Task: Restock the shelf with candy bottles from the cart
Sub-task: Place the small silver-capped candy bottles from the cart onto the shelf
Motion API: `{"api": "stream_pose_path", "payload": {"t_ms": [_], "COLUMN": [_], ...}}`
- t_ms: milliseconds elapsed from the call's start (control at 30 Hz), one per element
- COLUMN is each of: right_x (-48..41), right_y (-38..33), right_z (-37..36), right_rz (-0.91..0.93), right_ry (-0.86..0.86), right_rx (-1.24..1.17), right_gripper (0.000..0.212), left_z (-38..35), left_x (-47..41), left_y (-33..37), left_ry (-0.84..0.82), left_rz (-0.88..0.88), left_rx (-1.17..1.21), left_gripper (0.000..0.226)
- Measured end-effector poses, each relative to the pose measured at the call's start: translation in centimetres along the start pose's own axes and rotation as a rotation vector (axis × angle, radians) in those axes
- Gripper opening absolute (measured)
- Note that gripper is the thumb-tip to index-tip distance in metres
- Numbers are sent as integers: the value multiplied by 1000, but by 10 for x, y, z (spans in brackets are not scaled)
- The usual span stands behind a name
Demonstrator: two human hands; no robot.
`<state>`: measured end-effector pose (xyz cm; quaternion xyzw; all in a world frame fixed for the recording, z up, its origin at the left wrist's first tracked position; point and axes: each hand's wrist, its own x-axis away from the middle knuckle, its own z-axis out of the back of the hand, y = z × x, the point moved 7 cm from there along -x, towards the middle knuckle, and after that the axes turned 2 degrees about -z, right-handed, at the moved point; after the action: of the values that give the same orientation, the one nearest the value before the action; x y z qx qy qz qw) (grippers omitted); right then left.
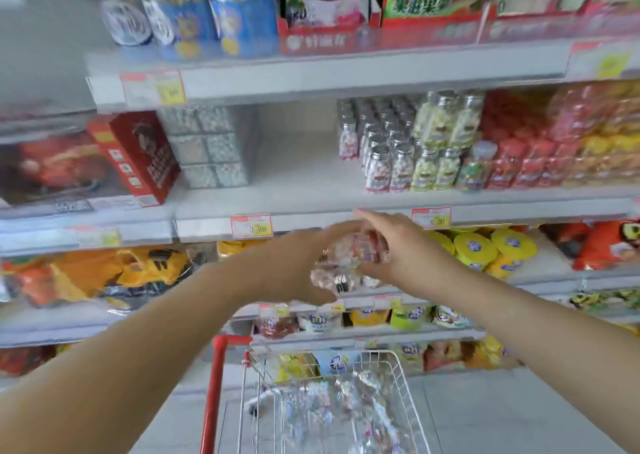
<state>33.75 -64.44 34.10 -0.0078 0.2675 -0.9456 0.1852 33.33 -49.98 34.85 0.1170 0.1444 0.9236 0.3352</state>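
STOCK NOTE, big to small

1. shelf [304,183]: white metal, mid tier. Right part is stocked. There's a wide bare gap at centre, between the clear boxes [207,145] on the left and the bottle rows on the right. Gap is prob. the slot to fill.
2. cart [403,381]: wire basket w/ red handle, parked below the hands, in front of the lower tiers.
3. cart bottles [332,415]: loose heap in the basket, blurred, count n/a. Est. plenty left to move.
4. shelf bottles [388,166]: upright, several rows deep, approx. two high. Silver caps, clear bodies, pink/white sweets inside. A yellow-green batch sits just right of them.
5. left hand [294,263] and right hand [394,245]: raised between cart and mid tier, close together. Both clasp one bunch, left from below/side w/ fingers wrapped, right from the far side. Exact finger lay is blurred.
6. held bottles [349,259]: several, tipped sideways, same clear type w/ pink/white fill. They hang just under the tier's front edge, not yet on the shelf.
7. price tag [251,226]: on the edge strip left of the hands, unreadable.

STATUS: partway, by est. Some stock is up, one bunch is in transit, and the gap and the cart load are left to do.
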Motion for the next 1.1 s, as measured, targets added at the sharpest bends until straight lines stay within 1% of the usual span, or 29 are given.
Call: {"api": "stream_pose_path", "payload": {"t_ms": [67,167,200,233,300,367,400,433,500,633,767,933,967,1067,1100], "right_x": [-17,-47,-57,-69,-93,-118,-130,-138,-158,-182,-189,-192,-193,-195,-194], "right_y": [-6,-10,-10,-10,-10,-9,-6,-2,8,30,44,58,62,66,65], "right_z": [10,12,11,8,2,0,-3,-7,-15,-22,-24,-29,-29,-27,-27], "right_rz": [-75,-215,-253,-284,-333,-367,-393,-424,-493,-582,-654,-749,-758,-765,-756], "right_ry": [44,141,175,211,286,358,387,400,391,393,394,436,453,485,487], "right_rx": [-99,-318,-392,-457,-561,-598,-602,-582,-512,-355,-211,-257,-276,-325,-340], "right_gripper": [76,49,40,38,36,30,27,25,28,36,50,68,68,59,61], "left_z": [29,65,75,83,96,101,100,96,88,75,64,53,50,38,36], "left_x": [2,-3,-7,-12,-20,-29,-34,-39,-51,-71,-80,-87,-88,-90,-91], "left_y": [-16,-49,-61,-74,-95,-116,-127,-134,-149,-165,-175,-186,-187,-188,-189], "left_ry": [93,246,293,347,466,570,589,600,600,605,605,606,599,563,559], "left_rz": [15,45,62,81,112,166,206,232,259,277,296,316,320,335,339], "left_rx": [36,167,211,255,320,350,369,405,487,532,550,561,547,504,495], "left_gripper": [107,99,92,83,57,36,34,37,47,37,39,42,44,49,50]}}
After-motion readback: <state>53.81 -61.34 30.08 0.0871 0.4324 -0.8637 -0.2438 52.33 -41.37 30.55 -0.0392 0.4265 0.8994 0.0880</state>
